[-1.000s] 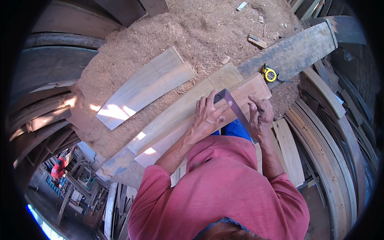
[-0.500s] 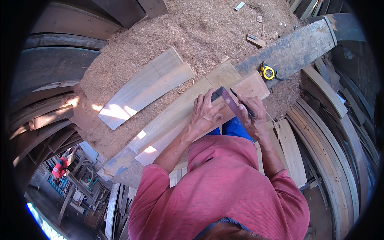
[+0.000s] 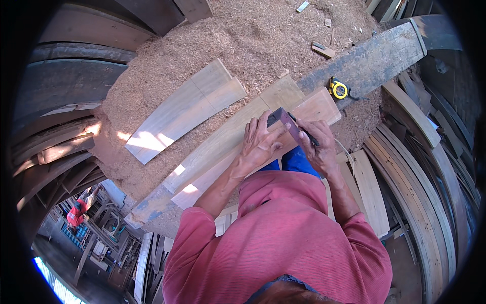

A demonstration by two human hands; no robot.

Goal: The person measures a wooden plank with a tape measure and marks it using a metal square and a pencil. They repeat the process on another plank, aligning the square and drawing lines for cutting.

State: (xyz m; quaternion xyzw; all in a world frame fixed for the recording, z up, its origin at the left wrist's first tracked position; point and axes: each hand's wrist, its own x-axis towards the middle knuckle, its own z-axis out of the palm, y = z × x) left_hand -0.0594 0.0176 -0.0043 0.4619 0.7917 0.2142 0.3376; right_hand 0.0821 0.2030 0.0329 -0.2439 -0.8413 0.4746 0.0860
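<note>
My left hand (image 3: 259, 141) presses a dark carpenter's square (image 3: 289, 124) against a pale pinkish plank (image 3: 316, 107), its thumb and fingers closed on the tool. The square lies across the plank, one leg dark and the other purplish. In my right hand (image 3: 321, 146) is a slim black pen (image 3: 310, 137), gripped between thumb and fingers. Its point is at the square's far right edge, and I cannot make out whether it touches the wood. Beside the pinkish plank, on its far side, lies a tan plank (image 3: 228, 129) with a line across it.
Both planks rest on a long, worn board (image 3: 374, 58). A yellow tape measure (image 3: 338, 90) sits there, right of the planks. Another cut plank (image 3: 187, 109) lies on sawdust (image 3: 253, 40). Stacked boards (image 3: 412, 202) line the right side. A person in red (image 3: 76, 213) is far off at lower left.
The pen in my right hand has shifted slightly left, its point now against the square's edge. My left hand and the square have barely moved.
</note>
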